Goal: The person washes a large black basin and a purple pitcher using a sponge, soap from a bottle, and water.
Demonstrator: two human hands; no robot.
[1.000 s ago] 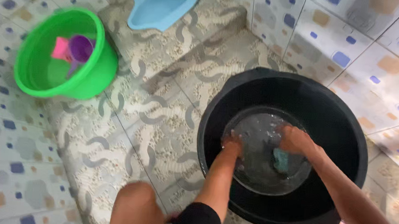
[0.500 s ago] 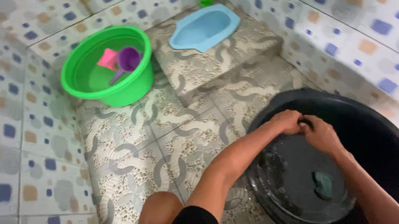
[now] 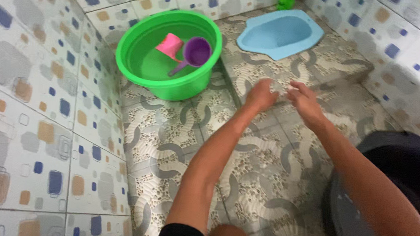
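Head view: both empty, open-fingered hands, left hand (image 3: 261, 94) and right hand (image 3: 305, 102), hover near green basin (image 3: 140, 60).

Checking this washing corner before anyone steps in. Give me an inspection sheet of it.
Surface: patterned tile floor, with a raised step further back.
Job's things: black tub at lower right, only partly in view.
Clutter: green basin against the wall, holding a pink cup and a purple scoop; small green thing in the far corner, too blurred to tell.
Hands: left hand and right hand both empty, fingers spread, above the floor.
Cables: nothing seen.
Surroundings: tiled walls; blue squat pan set in the step.
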